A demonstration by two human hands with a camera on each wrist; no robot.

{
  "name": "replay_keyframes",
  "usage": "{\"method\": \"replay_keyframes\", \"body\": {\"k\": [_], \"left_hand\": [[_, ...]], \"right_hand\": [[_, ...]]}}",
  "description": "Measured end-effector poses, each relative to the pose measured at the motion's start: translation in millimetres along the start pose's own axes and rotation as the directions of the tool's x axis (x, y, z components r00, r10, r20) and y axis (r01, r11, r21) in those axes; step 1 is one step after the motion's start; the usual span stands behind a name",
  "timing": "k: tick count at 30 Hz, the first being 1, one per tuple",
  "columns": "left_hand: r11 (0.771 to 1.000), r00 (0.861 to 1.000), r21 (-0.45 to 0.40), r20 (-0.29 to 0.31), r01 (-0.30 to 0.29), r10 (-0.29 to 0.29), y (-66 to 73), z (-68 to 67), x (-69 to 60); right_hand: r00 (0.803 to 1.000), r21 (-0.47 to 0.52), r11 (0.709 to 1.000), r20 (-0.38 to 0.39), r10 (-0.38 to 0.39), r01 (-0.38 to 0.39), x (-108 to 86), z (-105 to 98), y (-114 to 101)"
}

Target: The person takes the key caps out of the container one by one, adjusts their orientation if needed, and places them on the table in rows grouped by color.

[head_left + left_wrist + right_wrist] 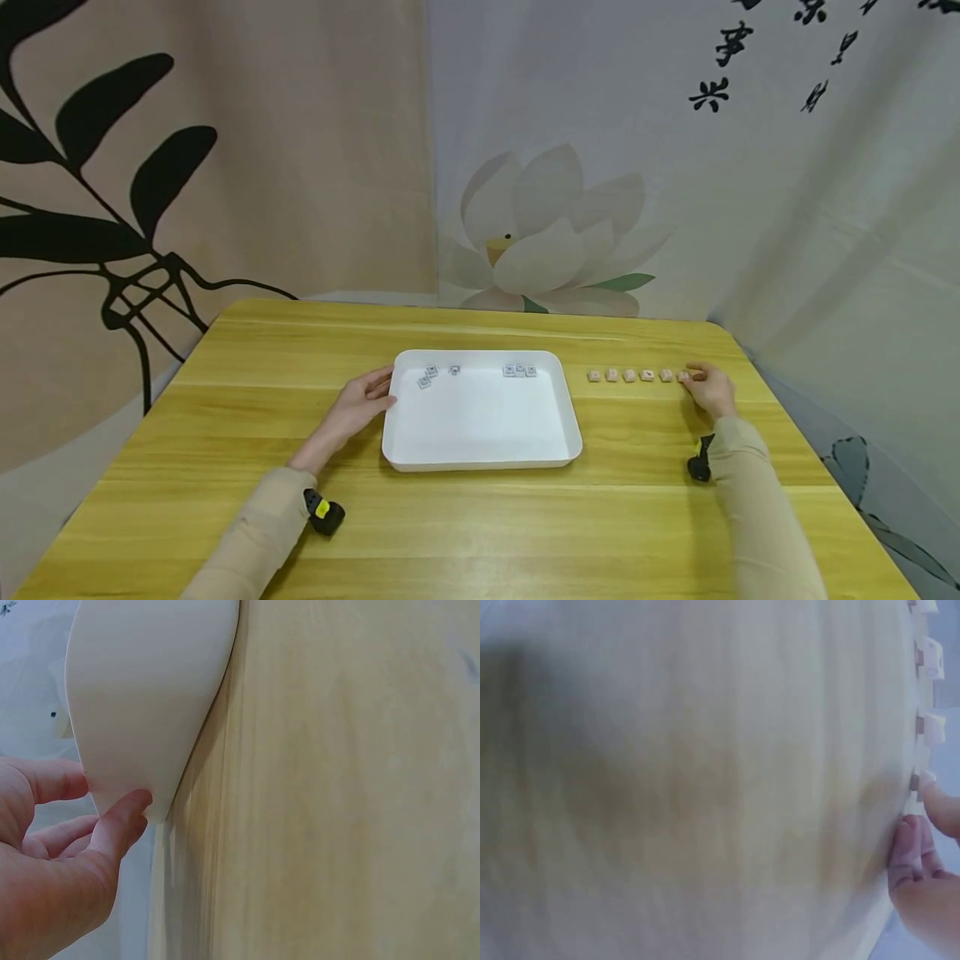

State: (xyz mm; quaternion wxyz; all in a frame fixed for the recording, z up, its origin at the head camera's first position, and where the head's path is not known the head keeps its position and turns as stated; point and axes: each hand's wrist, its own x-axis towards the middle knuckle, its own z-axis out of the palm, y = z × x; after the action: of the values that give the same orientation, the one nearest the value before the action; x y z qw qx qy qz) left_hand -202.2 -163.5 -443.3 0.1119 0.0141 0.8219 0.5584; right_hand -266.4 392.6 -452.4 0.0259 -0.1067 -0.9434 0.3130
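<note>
My left hand grips the left edge of a white tray on the table. In the left wrist view, the thumb presses the outer wall of the tray, with fingers at the rim. Small square greyish pieces lie along the tray's far side, in a right cluster and a looser left one. Right of the tray runs a row of small pinkish-white cube-like pieces. My right hand pinches the rightmost piece at its fingertips. Its fingers partly hide that piece.
The wooden table extends around the tray, with its right edge near the right forearm. Behind hangs a printed curtain. A black wrist camera sits on the left sleeve, another on the right.
</note>
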Motion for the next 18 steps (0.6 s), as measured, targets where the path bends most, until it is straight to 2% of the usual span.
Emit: {"method": "replay_keyframes", "body": {"k": [4,8,13,18], "left_hand": [[1.000,1.000,0.001,0.003,-0.002,0.002,-1.7,-0.9,1.3],[1.000,1.000,-0.003,0.009,-0.010,0.010,-2.7,-1.1,2.2],[1.000,1.000,0.010,0.006,-0.010,0.010,-2.1,-0.8,1.8],[1.000,1.000,0.017,0.005,-0.001,0.001,0.8,0.1,-0.1]], "right_hand": [[0.999,0.026,1.000,0.045,0.010,-0.011,3.4,-4,-4],[1.000,0.067,0.998,-0.006,0.007,-0.006,8.3,-6,-14],[0.996,0.155,0.987,-0.083,-0.019,0.032,5.6,-3,-50],[0.995,0.293,0.951,-0.054,-0.085,0.097,6.7,10,-87]]}}
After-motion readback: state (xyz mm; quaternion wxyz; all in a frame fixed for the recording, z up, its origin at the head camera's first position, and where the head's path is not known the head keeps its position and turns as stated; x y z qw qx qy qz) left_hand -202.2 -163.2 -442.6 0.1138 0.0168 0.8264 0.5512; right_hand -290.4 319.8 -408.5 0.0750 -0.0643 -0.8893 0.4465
